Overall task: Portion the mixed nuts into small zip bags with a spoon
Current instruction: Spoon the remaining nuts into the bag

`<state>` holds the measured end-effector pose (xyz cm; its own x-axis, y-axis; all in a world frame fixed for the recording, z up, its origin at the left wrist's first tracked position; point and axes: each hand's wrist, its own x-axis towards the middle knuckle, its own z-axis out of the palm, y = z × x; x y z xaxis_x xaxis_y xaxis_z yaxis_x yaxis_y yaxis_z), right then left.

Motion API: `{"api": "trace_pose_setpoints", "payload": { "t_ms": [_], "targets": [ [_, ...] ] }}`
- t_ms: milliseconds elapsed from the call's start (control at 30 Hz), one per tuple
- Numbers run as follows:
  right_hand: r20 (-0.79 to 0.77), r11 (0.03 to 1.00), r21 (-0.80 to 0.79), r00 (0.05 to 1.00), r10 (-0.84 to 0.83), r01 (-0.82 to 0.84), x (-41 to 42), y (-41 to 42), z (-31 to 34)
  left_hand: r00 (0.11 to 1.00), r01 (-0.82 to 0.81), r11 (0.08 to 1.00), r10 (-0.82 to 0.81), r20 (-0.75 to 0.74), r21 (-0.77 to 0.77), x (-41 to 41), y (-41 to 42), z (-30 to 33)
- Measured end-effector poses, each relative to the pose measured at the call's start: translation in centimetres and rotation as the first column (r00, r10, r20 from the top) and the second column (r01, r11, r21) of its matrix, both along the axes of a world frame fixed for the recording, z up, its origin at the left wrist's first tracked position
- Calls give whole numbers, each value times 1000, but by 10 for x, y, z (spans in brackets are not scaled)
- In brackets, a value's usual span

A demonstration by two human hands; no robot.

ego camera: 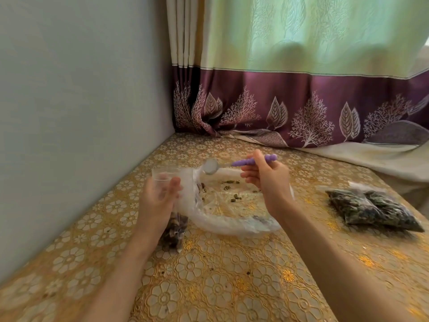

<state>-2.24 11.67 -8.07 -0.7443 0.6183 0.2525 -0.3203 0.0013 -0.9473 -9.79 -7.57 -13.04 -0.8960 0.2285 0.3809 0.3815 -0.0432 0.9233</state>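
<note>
My left hand (159, 198) grips a small clear zip bag (173, 205) by its upper part, its open mouth up; nuts fill the bag's bottom (175, 231) below my hand. My right hand (267, 177) holds a spoon with a purple beaded handle (253, 161). The spoon's round metal bowl (210, 166) is tilted near the bag's mouth, and I cannot tell whether it carries nuts. Between my hands lies a large rolled-down clear plastic bag (232, 223) with only a few scattered nuts (234, 196) inside.
Filled zip bags of dark mixed nuts (369, 209) lie at the right on the gold floral tablecloth (220, 275). A grey wall (81, 112) bounds the left side. A purple and green curtain (301, 101) hangs behind, with its hem on the table.
</note>
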Motion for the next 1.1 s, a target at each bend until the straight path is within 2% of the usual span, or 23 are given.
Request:
{"api": "trace_pose_setpoints", "payload": {
  "t_ms": [167,433,633,733,867,1100],
  "targets": [
    [158,994,97,985,-67,52,-22,5,-29,1000,7,1000,-7,14,-12,0,0,0],
    [192,977,197,974,-124,86,-39,0,-38,998,35,998,-32,50,-47,-5,0,-4],
    [214,980,199,975,-63,19,-45,-3,-40,998,40,997,-37,52,-69,-8,1,-7],
    [264,996,83,964,2,-25,-48,-3,-40,998,36,996,-32,54,-79,-7,2,-7],
    [280,976,-194,949,148,-95,-48,-3,-41,999,35,994,-33,28,-104,-6,2,-5],
    [257,905,-423,954,154,-32,-43,-2,-41,994,93,993,-88,67,-73,-5,2,-5]
  ]
}}
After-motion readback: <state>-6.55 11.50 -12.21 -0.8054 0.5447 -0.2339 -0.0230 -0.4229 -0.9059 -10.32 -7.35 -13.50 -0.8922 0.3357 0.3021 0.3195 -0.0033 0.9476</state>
